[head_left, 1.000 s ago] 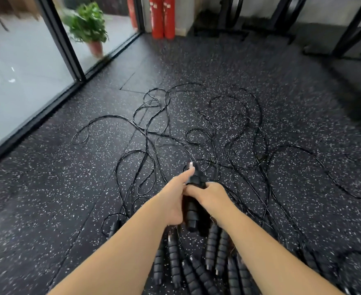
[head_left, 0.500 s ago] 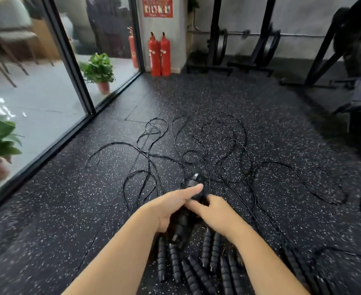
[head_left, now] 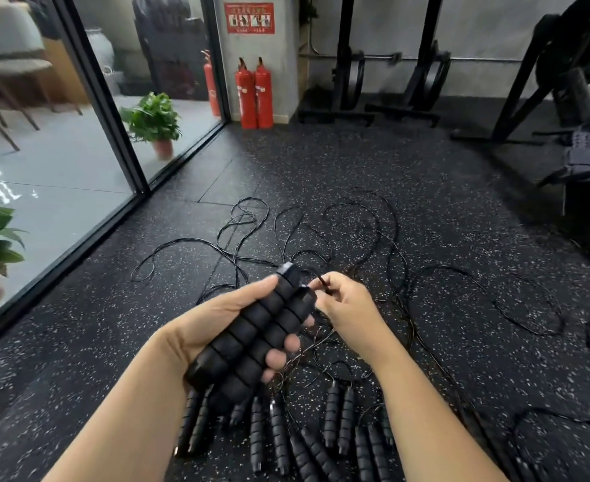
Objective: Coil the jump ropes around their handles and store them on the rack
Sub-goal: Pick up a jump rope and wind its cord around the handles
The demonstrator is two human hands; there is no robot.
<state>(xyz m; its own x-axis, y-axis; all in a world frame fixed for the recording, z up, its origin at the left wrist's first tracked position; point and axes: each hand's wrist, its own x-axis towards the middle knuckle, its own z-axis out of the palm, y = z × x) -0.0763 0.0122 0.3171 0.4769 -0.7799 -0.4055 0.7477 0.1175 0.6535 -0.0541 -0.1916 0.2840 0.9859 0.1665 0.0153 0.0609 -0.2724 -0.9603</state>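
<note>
Here, left hand (head_left: pixel 217 318) grips paired handles (head_left: pixel 252 337) pointing up-right.

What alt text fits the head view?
The left hand grips two ribbed black foam handles side by side, while the right hand pinches a thin black cord. More handles and tangled cords lie on speckled black rubber flooring.

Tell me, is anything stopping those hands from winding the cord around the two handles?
Nothing visible does. The left hand grips the paired handles, and the right hand pinches the cord beside their top end.
</note>
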